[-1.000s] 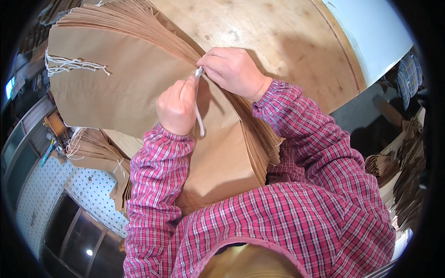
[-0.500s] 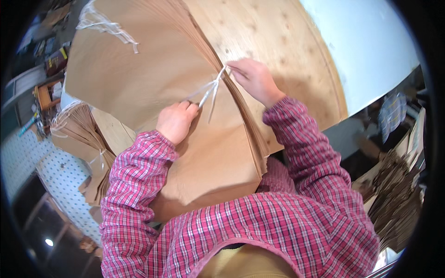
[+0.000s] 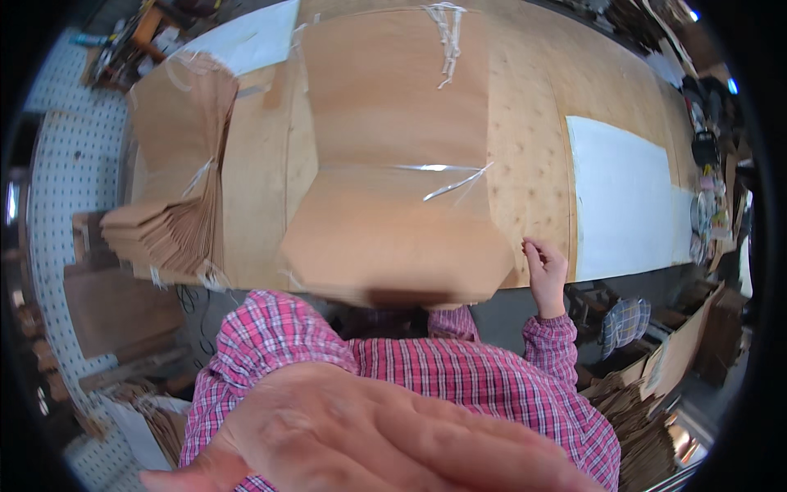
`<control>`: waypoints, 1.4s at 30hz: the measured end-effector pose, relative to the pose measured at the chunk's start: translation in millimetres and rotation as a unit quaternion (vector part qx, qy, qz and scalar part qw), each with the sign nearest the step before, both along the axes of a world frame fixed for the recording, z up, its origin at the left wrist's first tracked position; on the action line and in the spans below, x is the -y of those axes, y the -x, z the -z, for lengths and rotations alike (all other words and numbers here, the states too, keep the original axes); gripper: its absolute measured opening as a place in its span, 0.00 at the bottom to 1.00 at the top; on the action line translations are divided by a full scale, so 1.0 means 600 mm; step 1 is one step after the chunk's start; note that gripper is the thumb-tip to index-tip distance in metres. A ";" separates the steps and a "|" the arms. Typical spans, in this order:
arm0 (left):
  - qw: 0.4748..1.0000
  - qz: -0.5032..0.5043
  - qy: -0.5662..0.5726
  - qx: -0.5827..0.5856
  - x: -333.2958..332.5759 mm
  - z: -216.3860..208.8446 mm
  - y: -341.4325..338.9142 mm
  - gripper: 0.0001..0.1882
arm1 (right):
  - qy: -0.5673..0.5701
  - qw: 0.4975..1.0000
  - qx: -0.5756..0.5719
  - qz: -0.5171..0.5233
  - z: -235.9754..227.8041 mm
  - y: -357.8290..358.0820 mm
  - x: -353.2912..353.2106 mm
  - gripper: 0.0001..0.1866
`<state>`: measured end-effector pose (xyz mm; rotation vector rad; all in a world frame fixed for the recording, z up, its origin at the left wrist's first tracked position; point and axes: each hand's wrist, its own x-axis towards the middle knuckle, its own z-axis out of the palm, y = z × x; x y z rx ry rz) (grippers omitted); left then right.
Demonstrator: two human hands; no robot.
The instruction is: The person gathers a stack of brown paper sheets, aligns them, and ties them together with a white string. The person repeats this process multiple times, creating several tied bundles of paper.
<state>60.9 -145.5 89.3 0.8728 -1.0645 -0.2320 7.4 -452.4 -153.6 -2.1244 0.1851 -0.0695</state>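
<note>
A bundle of brown paper bags [image 3: 393, 238] lies on the wooden table ahead of me, cinched across its middle by a white plastic tie [image 3: 456, 183] with loose ends at the right edge. More white strings [image 3: 448, 41] hang over its far end. My left hand [image 3: 328, 426] is raised close to the camera, large in the picture, fingers stretched out and nothing in it. Off the bundle's right side, above the table, my right hand [image 3: 547, 264] has its fingers curled together, with no object visible in them.
Another tied bundle of brown bags [image 3: 180, 164] stands fanned out to the left on the wooden table [image 3: 529, 123]. A white sheet [image 3: 619, 197] lies on the right. Stacked brown paper [image 3: 643, 430] sits low at the right, near a checked cloth [image 3: 625, 324].
Both hands have let go of the white tie. My left hand has come up toward the camera, my right hand has moved off the bundle, and the bundle now lies straighter before me.
</note>
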 end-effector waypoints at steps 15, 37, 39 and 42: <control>0.975 -0.218 0.037 0.019 -0.012 -0.073 0.329 0.29 | 0.021 0.930 0.171 -0.324 -0.151 0.065 -0.133 0.07; 0.336 -0.503 -0.701 -0.378 -0.539 0.451 1.072 0.17 | 0.075 0.556 0.119 -0.819 -0.124 0.389 -0.912 0.08; 0.316 -0.558 -0.665 -0.383 -0.579 0.465 1.123 0.12 | 0.083 0.532 0.123 -0.834 -0.129 0.429 -1.005 0.10; 0.302 -0.557 -0.662 -0.399 -0.662 0.468 1.166 0.04 | 0.065 0.520 0.100 -0.846 -0.130 0.476 -1.115 0.11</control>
